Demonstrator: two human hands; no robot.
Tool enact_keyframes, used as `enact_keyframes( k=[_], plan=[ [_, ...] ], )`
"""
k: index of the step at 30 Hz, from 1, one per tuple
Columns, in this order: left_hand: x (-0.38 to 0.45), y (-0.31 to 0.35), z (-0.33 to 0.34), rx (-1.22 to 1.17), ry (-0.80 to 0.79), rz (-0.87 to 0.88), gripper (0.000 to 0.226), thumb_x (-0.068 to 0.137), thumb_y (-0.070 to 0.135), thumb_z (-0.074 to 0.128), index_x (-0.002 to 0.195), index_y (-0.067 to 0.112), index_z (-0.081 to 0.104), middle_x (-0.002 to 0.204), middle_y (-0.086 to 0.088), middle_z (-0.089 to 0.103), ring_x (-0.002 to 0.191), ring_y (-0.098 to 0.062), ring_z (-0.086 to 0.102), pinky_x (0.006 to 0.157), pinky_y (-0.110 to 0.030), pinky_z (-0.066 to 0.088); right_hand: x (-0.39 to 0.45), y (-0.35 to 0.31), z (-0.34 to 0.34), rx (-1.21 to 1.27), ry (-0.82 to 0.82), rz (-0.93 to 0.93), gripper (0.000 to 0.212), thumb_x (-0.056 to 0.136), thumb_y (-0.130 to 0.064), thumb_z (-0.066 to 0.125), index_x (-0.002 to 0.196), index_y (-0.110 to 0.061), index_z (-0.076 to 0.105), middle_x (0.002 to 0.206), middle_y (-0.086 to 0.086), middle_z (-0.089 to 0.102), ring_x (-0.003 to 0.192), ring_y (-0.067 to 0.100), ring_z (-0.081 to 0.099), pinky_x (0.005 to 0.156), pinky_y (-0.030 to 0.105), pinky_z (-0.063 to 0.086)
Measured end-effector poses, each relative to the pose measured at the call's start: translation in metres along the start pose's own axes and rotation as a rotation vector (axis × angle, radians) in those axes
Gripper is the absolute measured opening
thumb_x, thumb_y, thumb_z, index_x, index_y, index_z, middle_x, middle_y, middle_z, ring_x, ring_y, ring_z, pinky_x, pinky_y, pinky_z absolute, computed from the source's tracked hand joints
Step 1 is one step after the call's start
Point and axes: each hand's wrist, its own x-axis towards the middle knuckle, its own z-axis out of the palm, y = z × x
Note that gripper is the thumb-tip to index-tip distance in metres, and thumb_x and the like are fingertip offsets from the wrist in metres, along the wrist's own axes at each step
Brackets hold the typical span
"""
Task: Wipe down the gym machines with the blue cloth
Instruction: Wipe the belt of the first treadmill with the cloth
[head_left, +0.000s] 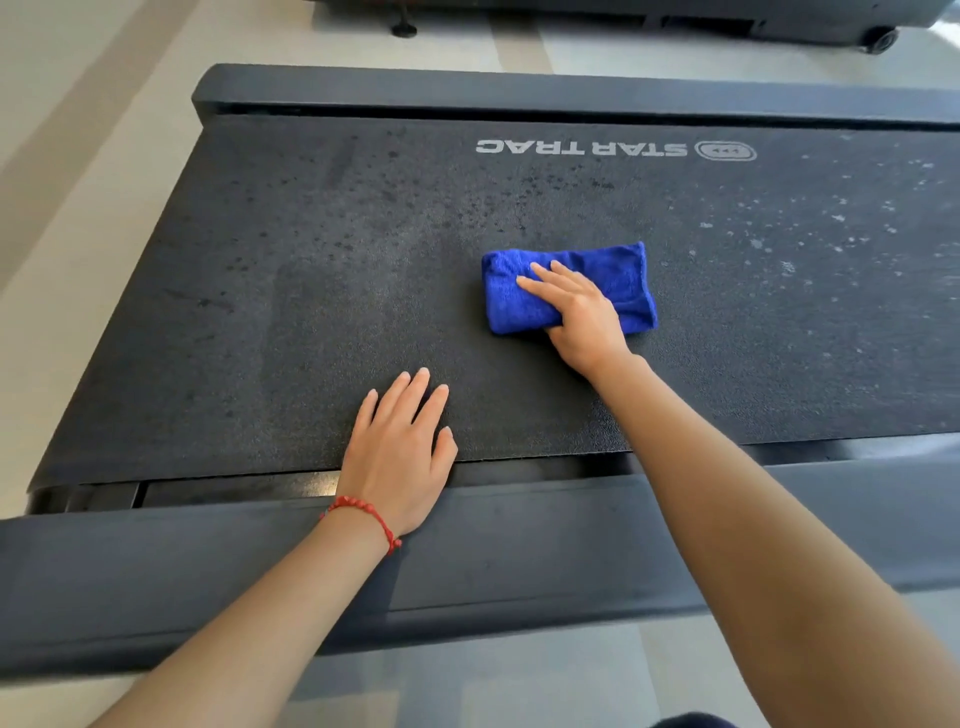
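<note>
1. Treadmill (519, 545): its black belt (311, 312) fills the view, with damp dots at 11 o'clock and white specks at 2 o'clock.
2. Cloth (613, 275): blue, folded, lying on the belt just right of centre.
3. Right hand (576, 312): straight fingers pressing on the cloth.
4. Left hand (400, 452): flat and released at the belt's 6 o'clock edge.
5. Bracelet (363, 512): red, on the left wrist.
</note>
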Motion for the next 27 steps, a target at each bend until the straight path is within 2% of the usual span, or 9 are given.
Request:
enact_keyframes(
  k=[6,15,17,21,27],
  plan=[
    [0.0,0.002,0.0,0.006,-0.039,-0.006,0.055,0.085,0.032,0.029,0.119,0.002,0.062,0.128,-0.018,0.055,0.119,-0.036,0.051,0.095,-0.055,0.038,-0.051,-0.008,-0.009,0.049,-0.014,-0.079,0.065,0.07,0.014,0.053,0.129,-0.014,0.054,0.141,0.006,0.045,0.136,0.028,0.032,0.111,0.029,0.011],
    [-0.001,0.003,-0.003,0.026,-0.074,-0.014,0.076,0.083,0.046,0.007,0.136,0.007,0.045,0.147,-0.012,0.035,0.137,-0.029,0.027,0.11,-0.046,0.018,-0.106,-0.011,-0.02,0.079,-0.061,-0.13,0.073,0.065,0.018,0.048,0.129,-0.016,0.054,0.141,0.003,0.044,0.137,0.027,0.031,0.111,0.031,0.012],
    [-0.001,0.002,-0.004,0.016,-0.08,-0.013,0.071,0.087,0.045,0.011,0.139,0.008,0.042,0.149,-0.011,0.031,0.139,-0.027,0.023,0.111,-0.044,0.015,-0.117,-0.009,-0.025,0.073,-0.071,-0.13,0.075,0.065,0.019,0.046,0.13,-0.019,0.052,0.143,0.001,0.041,0.138,0.025,0.028,0.112,0.029,0.01],
    [-0.002,0.004,-0.005,0.011,-0.107,-0.033,0.049,0.1,0.032,0.029,0.143,0.01,0.035,0.153,-0.009,0.022,0.141,-0.024,0.014,0.112,-0.041,0.009,-0.129,-0.008,-0.03,0.076,-0.098,-0.141,0.078,0.064,0.02,0.044,0.13,-0.02,0.052,0.144,-0.001,0.04,0.138,0.024,0.028,0.113,0.029,0.011],
    [0.004,0.018,-0.011,-0.028,-0.133,-0.098,0.05,0.1,0.033,0.032,0.145,0.013,0.029,0.155,-0.009,0.015,0.142,-0.022,0.009,0.112,-0.04,0.006,-0.144,-0.007,-0.037,0.076,-0.104,-0.096,0.075,0.069,0.021,0.045,0.129,-0.023,0.053,0.143,-0.006,0.04,0.138,0.017,0.026,0.112,0.027,0.013]
  ],
)
